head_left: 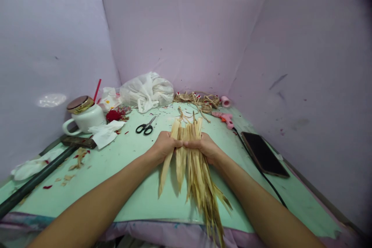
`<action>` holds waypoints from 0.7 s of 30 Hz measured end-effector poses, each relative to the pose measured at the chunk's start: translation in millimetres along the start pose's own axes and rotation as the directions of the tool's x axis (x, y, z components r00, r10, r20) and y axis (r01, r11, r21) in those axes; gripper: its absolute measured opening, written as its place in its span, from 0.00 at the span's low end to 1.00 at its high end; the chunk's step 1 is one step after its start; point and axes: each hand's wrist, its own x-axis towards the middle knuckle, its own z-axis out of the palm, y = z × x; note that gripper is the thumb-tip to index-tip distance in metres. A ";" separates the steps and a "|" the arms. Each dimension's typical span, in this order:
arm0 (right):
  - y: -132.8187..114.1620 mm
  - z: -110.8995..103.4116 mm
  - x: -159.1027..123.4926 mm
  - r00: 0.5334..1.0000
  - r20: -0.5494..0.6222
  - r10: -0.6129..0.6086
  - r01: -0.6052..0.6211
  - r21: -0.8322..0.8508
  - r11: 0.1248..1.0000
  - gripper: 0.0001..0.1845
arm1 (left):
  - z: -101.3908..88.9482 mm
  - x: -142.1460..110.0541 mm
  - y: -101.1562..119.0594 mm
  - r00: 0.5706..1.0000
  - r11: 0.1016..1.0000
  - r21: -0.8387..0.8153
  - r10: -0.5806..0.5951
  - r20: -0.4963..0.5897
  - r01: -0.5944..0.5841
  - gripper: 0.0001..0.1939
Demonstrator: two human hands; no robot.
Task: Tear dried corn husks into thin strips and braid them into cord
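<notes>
A bundle of dry, straw-coloured leaf strips [200,178], like corn husk, is held upright over the middle of the table, its tapered ends hanging toward me past the front edge. My left hand [166,146] is closed round the left side of the bundle, thumb across the front. From the other side my right hand [205,146] grips the thicker part, and the two thumbs meet. Most fingers are hidden behind the strips. Black-handled scissors [146,126] lie just beyond my left hand.
Left stand a white lidded mug [88,120], crumpled tissue [106,133] and a hammer [49,170]. A white plastic bag [148,91] and twine pieces [200,100] lie at the back. On the right are a pink glue gun [225,119] with black cord and a dark phone [264,154].
</notes>
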 end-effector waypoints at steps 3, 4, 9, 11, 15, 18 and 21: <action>0.4 0.6 0.7 0.999 -0.030 -0.013 0.012 -0.032 0.999 0.20 | 0.5 -1.0 -0.8 1.000 1.000 0.023 0.016 -0.011 -0.015 0.04; 0.7 0.8 1.0 0.999 -0.034 -0.020 0.018 -0.040 0.999 0.20 | 0.8 -1.3 -0.9 1.000 1.000 0.026 0.017 -0.011 -0.017 0.04; 3.0 1.4 2.4 0.998 -0.035 -0.058 0.055 -0.085 0.995 0.18 | 2.1 -2.0 -1.6 1.000 1.000 0.009 0.010 0.012 -0.010 0.03; 3.6 2.1 2.5 0.998 -0.038 -0.059 0.056 -0.083 0.995 0.17 | 2.9 -2.7 -1.3 1.000 1.000 -0.020 0.002 0.030 -0.002 0.04; 4.3 3.3 2.3 0.999 -0.034 -0.019 0.018 -0.015 1.000 0.18 | 3.7 -5.4 0.3 0.995 0.994 -0.105 -0.022 0.097 0.032 0.07; 3.1 2.1 1.8 1.000 0.006 0.017 -0.017 0.036 0.999 0.19 | 2.0 -6.3 1.1 0.991 0.988 -0.147 -0.020 0.134 0.040 0.12; -0.5 -1.0 0.5 0.999 0.030 0.034 -0.036 0.072 0.997 0.20 | -1.6 -4.0 0.8 0.990 0.986 -0.162 -0.009 0.137 0.032 0.15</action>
